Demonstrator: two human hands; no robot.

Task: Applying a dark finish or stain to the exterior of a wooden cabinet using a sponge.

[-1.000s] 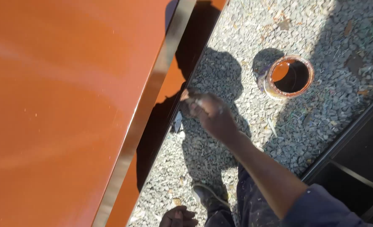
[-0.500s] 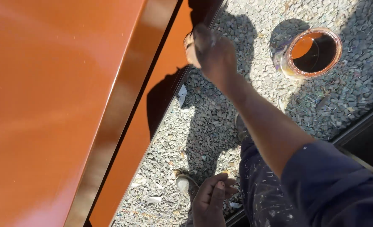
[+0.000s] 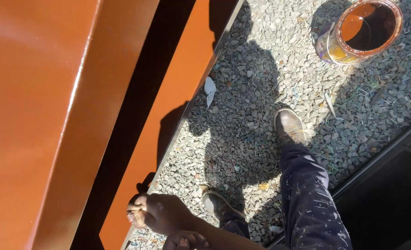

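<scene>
A long steel beam [image 3: 38,115], freshly painted a glossy orange-brown, fills the left half of the head view. Its lower flange [image 3: 177,97] runs diagonally above the gravel. My right hand [image 3: 163,213] is at the bottom edge, fist closed against that flange's rim, gripping what looks like a small paint brush [image 3: 133,210] with a dark tip. Only the fingers of my left hand [image 3: 187,240] show, tucked under my right forearm at the frame's bottom, and what they hold is hidden. An open paint can [image 3: 360,30] of orange-brown paint stands on the gravel at the top right.
Grey gravel [image 3: 261,69] covers the ground, with a white scrap [image 3: 210,89] beside the beam. My shoes [image 3: 288,125] and paint-speckled dark trousers [image 3: 307,194] are at centre right. A dark metal frame [image 3: 386,185] runs along the lower right.
My right hand has come down from high on the flange to its low end near my feet. The view has tipped downward and the paint can now sits further right.
</scene>
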